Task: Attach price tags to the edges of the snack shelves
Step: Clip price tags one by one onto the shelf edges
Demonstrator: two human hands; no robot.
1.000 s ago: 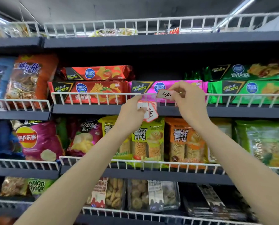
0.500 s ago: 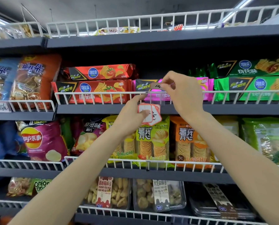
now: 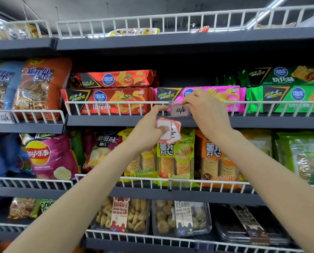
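My right hand (image 3: 205,114) was raised to the white wire rail (image 3: 116,103) of the middle snack shelf (image 3: 116,122), its fingers pinched at the top of a handwritten price tag (image 3: 179,110) that hung against the rail in front of a pink chip pack (image 3: 225,95). My left hand (image 3: 149,132) was just below and to the left, thumb pressed over a small stack of spare red-bordered tags (image 3: 170,131), forefinger stretched up towards the hanging tag. Red tomato chip packs (image 3: 112,99) lay left of the pink one, green packs (image 3: 287,99) to its right. On the shelf beneath stood stacked-crisp bags (image 3: 174,157) and a magenta Lay's bag (image 3: 48,156). Far left, another tag (image 3: 4,117) hung on a neighbouring rail.
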